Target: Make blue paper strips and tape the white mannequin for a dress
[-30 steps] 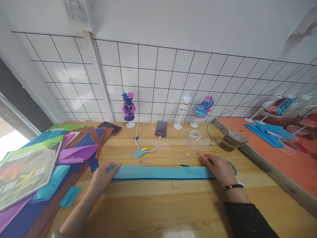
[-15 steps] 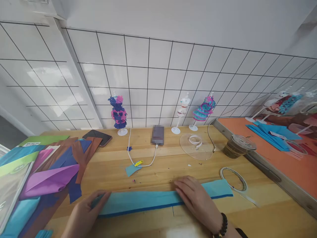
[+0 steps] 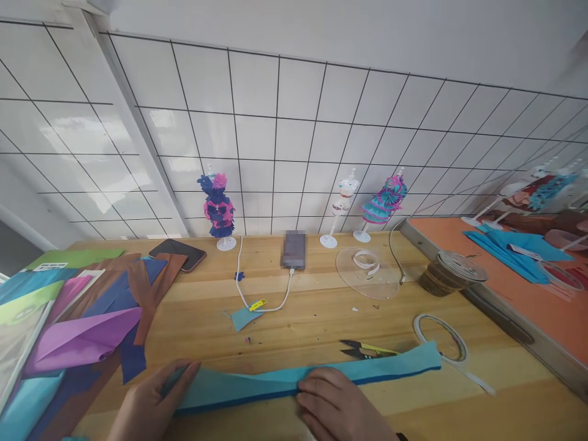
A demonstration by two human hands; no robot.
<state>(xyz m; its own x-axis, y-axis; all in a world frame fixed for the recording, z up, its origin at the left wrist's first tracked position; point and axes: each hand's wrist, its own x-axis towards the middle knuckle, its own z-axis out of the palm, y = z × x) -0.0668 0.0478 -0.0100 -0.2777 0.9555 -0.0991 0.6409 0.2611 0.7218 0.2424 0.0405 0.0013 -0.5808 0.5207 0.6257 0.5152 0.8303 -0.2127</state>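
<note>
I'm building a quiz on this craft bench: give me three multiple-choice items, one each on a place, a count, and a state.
1. Where do the small scissors lie?
A. on the orange board
B. just behind the blue paper strip
C. under the phone

2. How many dressed mannequin figures stand along the tiled wall behind the wooden table?
A. one
B. five
C. three

3. What is the right hand doing?
A. pressing flat on the strip
B. lifting the cup
C. cutting with scissors

Answers: 1 B, the scissors rest on the wood just past the strip; 2 C, three figures on white stands; 3 A, its fingers lie on the strip while the left hand holds the other end.
</note>
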